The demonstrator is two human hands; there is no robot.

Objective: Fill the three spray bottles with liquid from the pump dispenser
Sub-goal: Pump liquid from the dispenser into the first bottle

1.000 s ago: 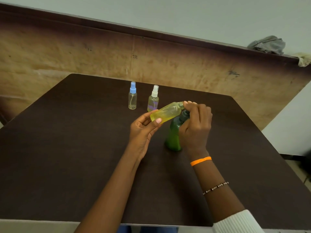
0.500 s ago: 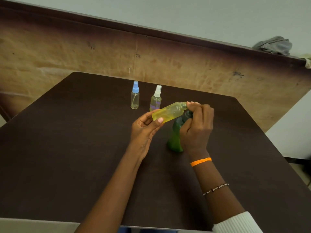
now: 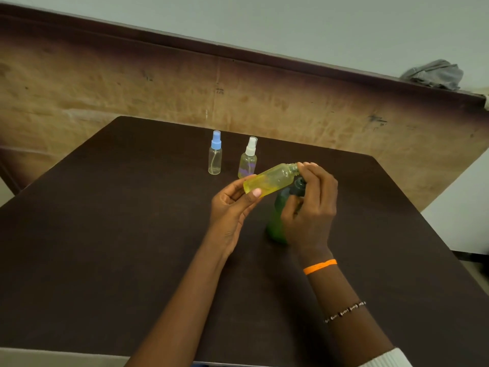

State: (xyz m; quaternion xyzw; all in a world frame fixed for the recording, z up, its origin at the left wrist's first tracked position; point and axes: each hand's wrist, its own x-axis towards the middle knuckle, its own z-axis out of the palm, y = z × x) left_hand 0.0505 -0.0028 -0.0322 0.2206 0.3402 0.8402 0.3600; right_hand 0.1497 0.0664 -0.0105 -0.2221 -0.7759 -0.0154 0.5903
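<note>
- Left hand (image 3: 232, 205) grips the base of a tilted yellow bottle (image 3: 270, 180), uncapped.
- Right hand (image 3: 309, 207) is curled over the green pump dispenser (image 3: 276, 223), fingertips at the bottle's neck.
- Blue-capped bottle (image 3: 215, 154) and white-capped bottle (image 3: 248, 158) stand near the far edge of the table (image 3: 105, 234); wide bare surface on the left.

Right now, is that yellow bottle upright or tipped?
Tipped. The yellow bottle lies nearly sideways in the left hand, its uncapped neck against the right hand.

A grey cloth (image 3: 434, 74) lies crumpled atop the wooden partition (image 3: 158, 86).
</note>
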